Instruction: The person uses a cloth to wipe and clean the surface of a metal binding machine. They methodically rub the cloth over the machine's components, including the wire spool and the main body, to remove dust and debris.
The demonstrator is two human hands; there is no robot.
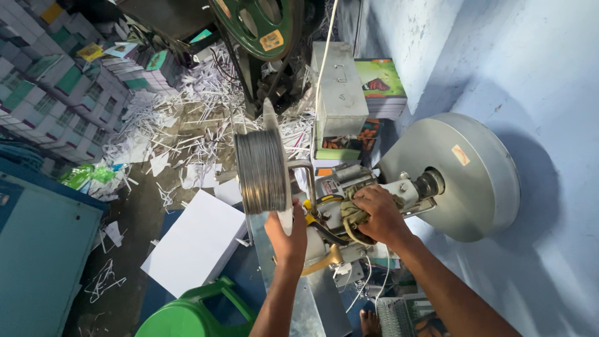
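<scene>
Wire spool [262,171]: a reel wound tight with fine grey steel wire, dull sheen, pale disc flanges, mounted upright on a bracket at the left of the stitching machine [349,200]. Left hand [288,232]: closed on the spool's lower flange edge. Right hand [379,215]: pressed down over a grimy olive rag [353,209] on the machine's top, fingers curled around it. Large grey metal disc cover [458,175]: round, smooth, matt, just right of the machine. White paper stack [196,243]: flat, square-cornered, below the spool. Green plastic stool [193,312]: glossy, near the stack. Paper trimmings [187,125]: thin white strips strewn across the dark floor.
</scene>
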